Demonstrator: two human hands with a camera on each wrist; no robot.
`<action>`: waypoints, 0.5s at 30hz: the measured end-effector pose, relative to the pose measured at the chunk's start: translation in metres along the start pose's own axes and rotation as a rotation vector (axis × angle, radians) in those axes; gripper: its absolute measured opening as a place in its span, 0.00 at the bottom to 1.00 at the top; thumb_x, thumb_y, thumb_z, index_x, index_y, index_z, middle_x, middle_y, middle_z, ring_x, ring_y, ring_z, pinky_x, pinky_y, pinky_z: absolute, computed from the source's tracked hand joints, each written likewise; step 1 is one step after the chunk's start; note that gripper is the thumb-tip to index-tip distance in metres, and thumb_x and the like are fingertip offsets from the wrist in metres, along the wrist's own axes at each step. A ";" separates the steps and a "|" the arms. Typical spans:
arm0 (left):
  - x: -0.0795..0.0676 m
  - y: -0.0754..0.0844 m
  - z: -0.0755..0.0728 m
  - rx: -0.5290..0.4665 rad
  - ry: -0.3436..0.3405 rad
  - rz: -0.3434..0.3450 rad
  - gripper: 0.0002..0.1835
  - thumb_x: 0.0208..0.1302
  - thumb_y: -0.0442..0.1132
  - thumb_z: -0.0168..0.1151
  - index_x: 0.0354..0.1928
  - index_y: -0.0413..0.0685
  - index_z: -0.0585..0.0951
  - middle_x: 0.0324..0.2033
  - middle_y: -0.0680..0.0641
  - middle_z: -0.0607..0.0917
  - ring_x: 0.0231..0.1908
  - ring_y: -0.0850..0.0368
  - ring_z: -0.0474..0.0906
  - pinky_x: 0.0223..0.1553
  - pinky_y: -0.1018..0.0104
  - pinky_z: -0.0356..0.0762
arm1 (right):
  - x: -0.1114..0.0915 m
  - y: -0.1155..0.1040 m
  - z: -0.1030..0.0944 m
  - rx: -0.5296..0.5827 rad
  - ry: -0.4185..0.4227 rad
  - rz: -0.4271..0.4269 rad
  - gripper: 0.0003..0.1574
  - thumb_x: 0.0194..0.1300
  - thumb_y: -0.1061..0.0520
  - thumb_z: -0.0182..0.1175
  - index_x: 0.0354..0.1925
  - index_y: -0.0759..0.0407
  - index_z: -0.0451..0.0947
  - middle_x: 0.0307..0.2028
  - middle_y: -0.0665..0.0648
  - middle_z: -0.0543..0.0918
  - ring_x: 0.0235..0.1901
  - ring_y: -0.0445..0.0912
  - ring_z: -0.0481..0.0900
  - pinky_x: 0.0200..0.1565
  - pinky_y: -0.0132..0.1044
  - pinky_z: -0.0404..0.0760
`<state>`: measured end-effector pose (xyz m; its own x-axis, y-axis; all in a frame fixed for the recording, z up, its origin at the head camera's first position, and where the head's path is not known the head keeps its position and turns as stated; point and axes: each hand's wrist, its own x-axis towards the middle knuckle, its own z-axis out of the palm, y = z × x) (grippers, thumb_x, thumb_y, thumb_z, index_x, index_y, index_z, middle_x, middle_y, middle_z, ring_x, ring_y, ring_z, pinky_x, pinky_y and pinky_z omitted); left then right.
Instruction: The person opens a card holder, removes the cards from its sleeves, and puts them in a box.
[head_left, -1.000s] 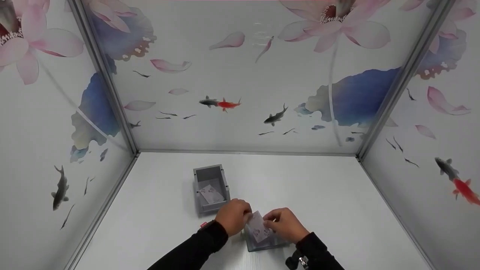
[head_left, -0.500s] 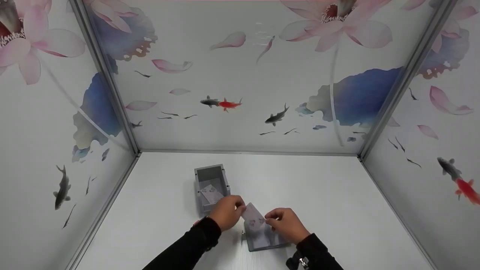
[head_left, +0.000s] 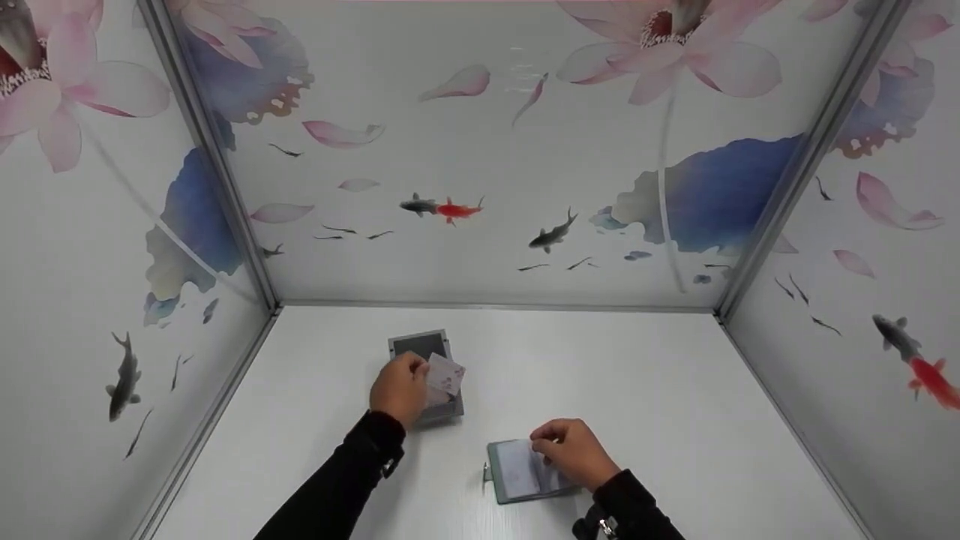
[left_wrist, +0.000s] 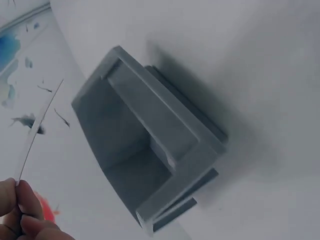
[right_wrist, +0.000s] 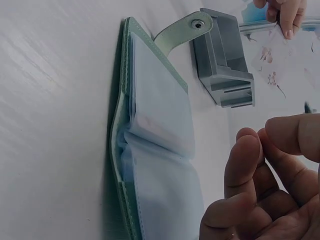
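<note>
My left hand (head_left: 401, 388) pinches a pale card with a pink flower print (head_left: 448, 373) by its edge, above the grey plastic bin (head_left: 418, 344). In the left wrist view this card (left_wrist: 39, 127) shows edge-on between thumb and fingers, beside the bin. A green card holder (right_wrist: 127, 75) lies unfolded on the table, its clear sleeves (right_wrist: 162, 107) spread and its snap strap sticking out to the left in the head view. Over the holder's right half, my right hand (head_left: 576, 452) hovers with loosely curled fingers, thumb near the forefinger, nothing seen between them.
The white table (head_left: 637, 375) is bounded by printed panels, with a back wall (head_left: 480, 262) behind and side walls left and right. Grey metal rails run along their corners. The bin stands behind and left of the card holder.
My left hand has drawn the card up out of the holder and carried it left and away from me, over the bin. The right hand has stayed nearly in place.
</note>
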<state>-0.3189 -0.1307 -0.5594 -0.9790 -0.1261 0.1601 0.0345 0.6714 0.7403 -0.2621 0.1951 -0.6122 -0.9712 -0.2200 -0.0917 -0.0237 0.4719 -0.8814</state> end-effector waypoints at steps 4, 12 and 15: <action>0.010 -0.011 -0.005 0.073 0.038 0.005 0.08 0.86 0.40 0.63 0.45 0.46 0.87 0.40 0.45 0.90 0.42 0.49 0.85 0.48 0.49 0.83 | 0.000 0.002 -0.001 0.005 -0.005 0.007 0.12 0.75 0.59 0.70 0.50 0.66 0.92 0.41 0.54 0.91 0.34 0.44 0.86 0.40 0.37 0.84; 0.017 -0.023 0.000 0.160 0.043 0.044 0.09 0.83 0.39 0.65 0.44 0.43 0.90 0.40 0.43 0.91 0.45 0.46 0.86 0.48 0.46 0.87 | 0.000 0.007 0.000 0.019 -0.012 0.022 0.12 0.75 0.59 0.70 0.50 0.66 0.92 0.41 0.54 0.91 0.35 0.44 0.85 0.40 0.36 0.84; 0.018 -0.024 0.008 0.175 0.054 0.048 0.09 0.82 0.39 0.67 0.44 0.42 0.91 0.40 0.42 0.92 0.45 0.44 0.88 0.47 0.45 0.88 | 0.000 0.008 0.000 0.027 -0.012 0.033 0.11 0.75 0.60 0.70 0.50 0.66 0.91 0.41 0.54 0.91 0.35 0.44 0.84 0.40 0.36 0.83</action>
<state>-0.3392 -0.1432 -0.5791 -0.9647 -0.1265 0.2311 0.0411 0.7941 0.6064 -0.2622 0.1986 -0.6195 -0.9684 -0.2153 -0.1262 0.0145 0.4561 -0.8898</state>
